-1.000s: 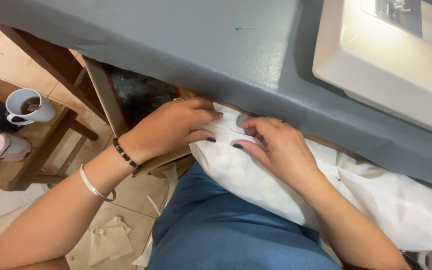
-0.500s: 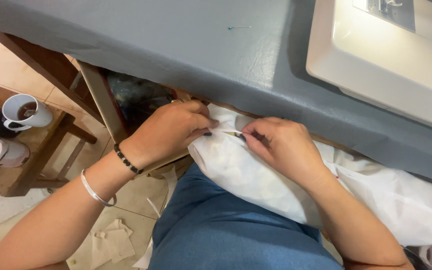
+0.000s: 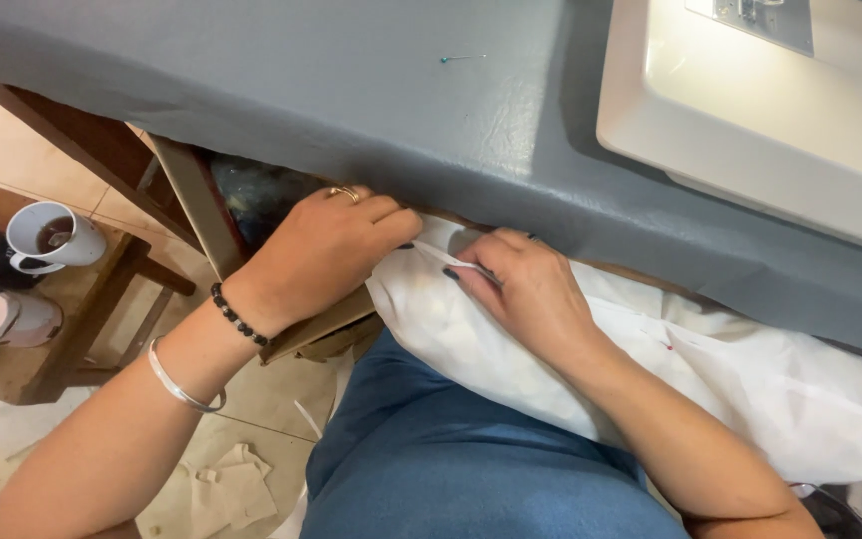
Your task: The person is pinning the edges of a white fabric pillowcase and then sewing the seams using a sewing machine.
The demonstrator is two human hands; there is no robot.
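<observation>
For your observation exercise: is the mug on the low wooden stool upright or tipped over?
Upright: the white mug stands on the stool, its open mouth facing up, dark liquid inside.

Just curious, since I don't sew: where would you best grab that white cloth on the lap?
Probably at the folded edge of the white cloth nearest the table, pinched from above. Both the left hand and right hand already pinch there, where it bunches into a ridge.
</observation>
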